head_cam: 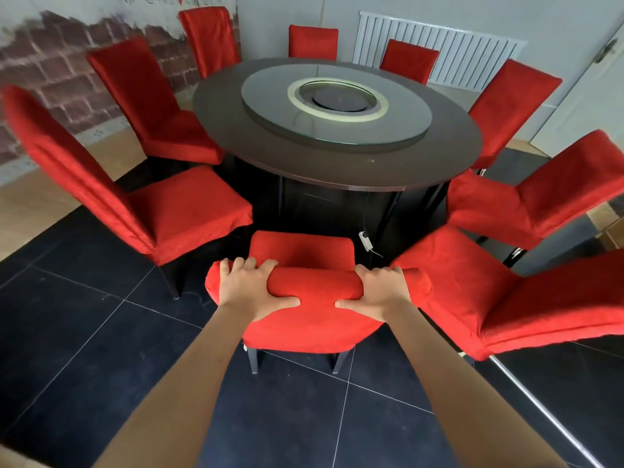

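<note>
Nearest to me, my two bare forearms reach forward over the dark, glossy tiled floor [101, 332]. My left hand [251, 292] and my right hand [374, 292] both grip the padded top edge of the red fabric-covered dining chair [304, 251]. The fingers of each are curled over the far side of the backrest, and the thumbs press the near side, pointing toward each other. A stretch of red cover shows between the hands.

This chair stands on its dark legs on the tiles at the near side of the table, with its seat facing the table's base. I cannot tell whether the seat's front edge reaches under the rim. It sits between two matching red-covered chairs: the left neighbour [189, 211] stands apart from it, while the right neighbour [472, 292] comes very close to its backrest corner. A small white plug on a cord [365, 239] hangs by the table base just beyond the seat.

Further on is the round dark brown tabletop [337, 170], carrying a round glass turntable [337, 130] with a pale ring at its middle. More red-covered chairs ring the far side. Behind them are a white ribbed radiator [439, 52] on the right and a brick-patterned wall [50, 79] on the left.
</note>
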`<state>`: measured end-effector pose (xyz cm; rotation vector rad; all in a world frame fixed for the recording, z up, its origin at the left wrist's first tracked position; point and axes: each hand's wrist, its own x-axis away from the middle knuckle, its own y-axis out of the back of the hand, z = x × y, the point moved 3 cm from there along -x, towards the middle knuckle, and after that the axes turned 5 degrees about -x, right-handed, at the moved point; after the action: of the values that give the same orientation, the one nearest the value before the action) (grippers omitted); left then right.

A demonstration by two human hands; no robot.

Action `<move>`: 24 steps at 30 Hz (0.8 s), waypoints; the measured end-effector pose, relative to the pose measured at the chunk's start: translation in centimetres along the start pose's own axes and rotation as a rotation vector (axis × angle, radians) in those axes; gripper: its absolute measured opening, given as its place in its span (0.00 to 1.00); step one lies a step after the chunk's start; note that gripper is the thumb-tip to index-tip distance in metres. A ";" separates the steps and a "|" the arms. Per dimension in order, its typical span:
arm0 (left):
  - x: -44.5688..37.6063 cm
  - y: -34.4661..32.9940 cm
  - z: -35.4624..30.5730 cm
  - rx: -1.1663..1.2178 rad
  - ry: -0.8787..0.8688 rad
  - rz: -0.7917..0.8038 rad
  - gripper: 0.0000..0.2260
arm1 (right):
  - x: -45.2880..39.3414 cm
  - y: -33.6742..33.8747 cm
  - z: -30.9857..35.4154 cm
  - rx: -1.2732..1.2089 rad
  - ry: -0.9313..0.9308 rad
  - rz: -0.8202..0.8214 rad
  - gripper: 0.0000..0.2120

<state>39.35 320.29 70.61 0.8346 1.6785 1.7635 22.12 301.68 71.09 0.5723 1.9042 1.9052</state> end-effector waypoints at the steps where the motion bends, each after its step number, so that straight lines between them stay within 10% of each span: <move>1: -0.2 0.0 0.2 -0.010 -0.010 -0.002 0.47 | 0.2 -0.1 0.1 0.000 -0.002 -0.010 0.35; 24: -5.3 0.2 16.0 -0.117 -0.302 0.033 0.48 | -1.0 -0.5 16.5 -0.052 -0.240 -0.094 0.34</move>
<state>54.94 326.69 70.85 1.0220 1.3604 1.6446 31.82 315.09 70.51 0.6513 1.6948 1.7367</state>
